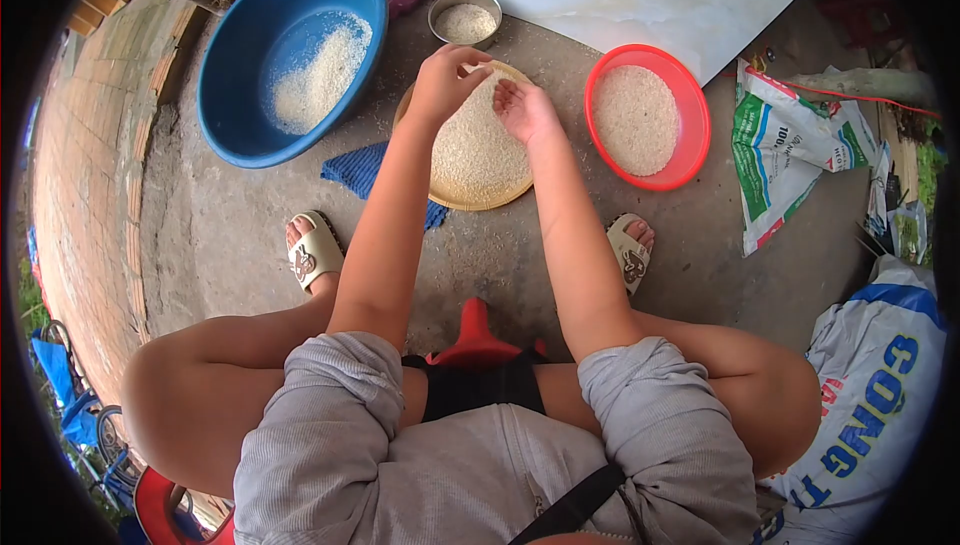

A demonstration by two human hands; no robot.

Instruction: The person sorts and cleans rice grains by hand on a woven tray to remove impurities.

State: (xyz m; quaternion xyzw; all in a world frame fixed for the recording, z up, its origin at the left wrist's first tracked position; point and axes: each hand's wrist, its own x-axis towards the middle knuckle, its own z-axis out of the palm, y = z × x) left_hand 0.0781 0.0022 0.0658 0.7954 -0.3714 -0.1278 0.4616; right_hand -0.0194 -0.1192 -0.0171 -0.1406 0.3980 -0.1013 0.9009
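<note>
A round yellow tray heaped with white rice grains sits on the concrete between my feet. Above its far left part is my left hand, palm turned down, fingers bent forward and the thumb apart. My right hand is over the tray's far right part, palm turned up and fingers loosely curled. A small gap separates the two hands, and I see nothing held in either. Whether any grains stick to the fingers is too small to tell.
Left is a tilted blue tub with rice; right, a red basin of rice. A metal bowl of grain stands beyond the tray. A blue cloth lies partly under the tray. Printed sacks lie at right.
</note>
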